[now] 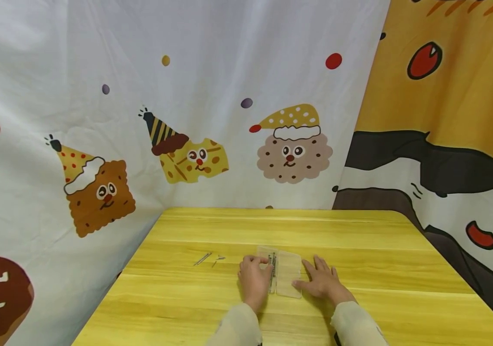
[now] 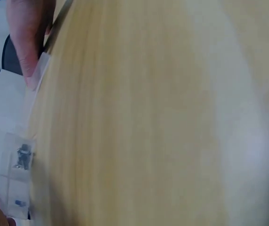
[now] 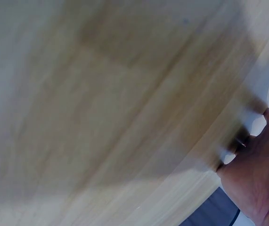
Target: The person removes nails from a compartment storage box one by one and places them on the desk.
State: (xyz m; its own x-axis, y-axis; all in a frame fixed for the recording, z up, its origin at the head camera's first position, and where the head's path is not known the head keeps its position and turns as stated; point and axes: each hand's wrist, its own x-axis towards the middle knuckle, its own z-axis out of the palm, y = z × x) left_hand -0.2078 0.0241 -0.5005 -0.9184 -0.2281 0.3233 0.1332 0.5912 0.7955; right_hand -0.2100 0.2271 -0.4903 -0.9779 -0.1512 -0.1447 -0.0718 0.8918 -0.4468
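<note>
A small clear plastic box lies opened out flat on the table, its lid to the right. Dark and silvery screws fill a compartment near the hinge; the left wrist view shows screws through the box's wall. My left hand bends over the left part of the box, thumb and index finger at the compartments; whether it pinches a screw I cannot tell. Fingers spread, my right hand rests on the table with its thumb on the lid's right edge.
Left of the box lie long thin metal pieces and several smaller ones on the yellow wooden table. A white cartoon-printed cloth hangs behind and beside the table.
</note>
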